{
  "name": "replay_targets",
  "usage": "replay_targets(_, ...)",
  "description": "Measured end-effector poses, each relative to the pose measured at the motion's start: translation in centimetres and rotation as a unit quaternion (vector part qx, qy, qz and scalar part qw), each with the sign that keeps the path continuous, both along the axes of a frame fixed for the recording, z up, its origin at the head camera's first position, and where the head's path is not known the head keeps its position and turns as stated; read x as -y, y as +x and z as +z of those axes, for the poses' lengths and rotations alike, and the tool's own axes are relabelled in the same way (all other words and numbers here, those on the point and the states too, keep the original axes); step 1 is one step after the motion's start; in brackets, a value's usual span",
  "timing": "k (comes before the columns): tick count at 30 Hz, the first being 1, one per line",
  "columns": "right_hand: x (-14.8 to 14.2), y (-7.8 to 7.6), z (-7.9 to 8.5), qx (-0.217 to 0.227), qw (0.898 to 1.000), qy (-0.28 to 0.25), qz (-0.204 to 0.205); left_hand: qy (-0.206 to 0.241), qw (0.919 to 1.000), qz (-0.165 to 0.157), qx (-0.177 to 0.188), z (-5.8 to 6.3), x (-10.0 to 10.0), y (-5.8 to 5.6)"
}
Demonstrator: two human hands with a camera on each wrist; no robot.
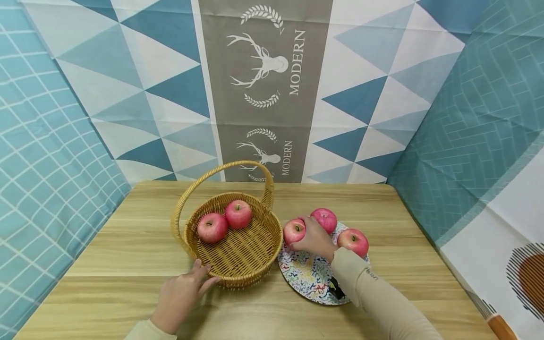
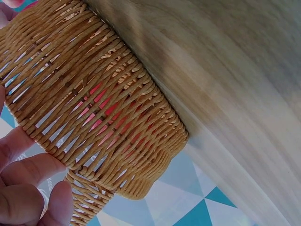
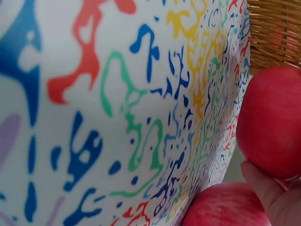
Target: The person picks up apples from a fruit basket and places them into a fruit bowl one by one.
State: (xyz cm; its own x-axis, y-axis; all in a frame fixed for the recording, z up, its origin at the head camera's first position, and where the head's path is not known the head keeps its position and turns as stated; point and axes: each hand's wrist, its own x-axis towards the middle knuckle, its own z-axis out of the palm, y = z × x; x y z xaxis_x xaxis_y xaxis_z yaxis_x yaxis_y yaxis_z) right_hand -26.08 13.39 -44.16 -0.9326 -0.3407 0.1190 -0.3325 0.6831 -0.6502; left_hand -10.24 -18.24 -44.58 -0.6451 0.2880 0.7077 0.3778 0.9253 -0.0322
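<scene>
Most fingers of the right hand (image 1: 315, 238) are hidden from us; it is clamped on the held apple (image 1: 293, 233), just beside the basket (image 1: 250, 250), and we cannot tell whether that fruit touches the patterned plate (image 1: 297, 274). The right wrist view cuts the held apple off at its edge. On the basket's near-left rim we see the left hand (image 1: 180, 293), fingers touching the wicker; whether they pinch it we cannot make out. Inside the basket, two apples (image 1: 212, 228) rest close together toward its far left. Two more apples (image 1: 352, 242) lie on the plate's far and right parts, and a sleeve (image 1: 361, 281) covers some of it, beside a dark patch (image 1: 335, 287) we cannot identify. Beneath runs the wooden table (image 1: 140, 245).
</scene>
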Motion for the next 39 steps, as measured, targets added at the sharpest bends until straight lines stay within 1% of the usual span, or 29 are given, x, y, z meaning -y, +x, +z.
replay_targets(4, 0.2, 0.2, 0.0, 0.0, 1.0, 0.003, -0.012, 0.001, 1.0, 0.001, -0.005, 0.0, 0.0, 0.0)
replay_targets(7, 0.4, 0.4, -0.2, -0.005, 1.0, 0.012, -0.018, 0.005, 1.0, 0.001, -0.005, 0.0, 0.0, 0.0)
replay_targets(13, 0.6, 0.5, -0.8, -0.005, 1.0, 0.02, -0.019, 0.005, 0.9999, 0.001, -0.011, -0.2, 0.0, 0.0)
replay_targets(19, 0.7, 0.7, -0.6, -0.003, 0.999, 0.025, -0.025, 0.003, 0.9997, -0.006, -0.023, -0.3, 0.0, 0.0)
replay_targets(22, 0.8, 0.7, -0.5, 0.003, 0.999, 0.023, -0.035, 0.003, 0.9997, -0.004, -0.025, -0.3, 0.0, -0.1)
replay_targets(28, 1.0, 0.7, -0.6, -0.008, 0.999, 0.022, -0.042, 0.004, 0.9996, 0.0, -0.028, -0.4, 0.0, -0.2)
replay_targets(31, 1.2, 0.9, -0.2, -0.003, 0.998, 0.042, -0.044, 0.003, 0.9995, 0.0, -0.03, -0.4, 0.0, -0.2)
replay_targets(34, 1.5, 1.1, 0.3, -0.002, 0.995, 0.081, -0.056, 0.004, 0.9995, 0.0, -0.031, -0.4, 0.0, -0.2)
replay_targets(36, 1.7, 1.3, 0.5, -0.019, 0.992, 0.108, -0.066, 0.006, 0.9996, 0.001, -0.029, -0.3, 0.0, -0.2)
replay_targets(39, 1.9, 1.5, 0.8, -0.06, 0.987, 0.126, -0.077, 0.007, 0.9996, 0.002, -0.027, -0.3, -0.1, -0.2)
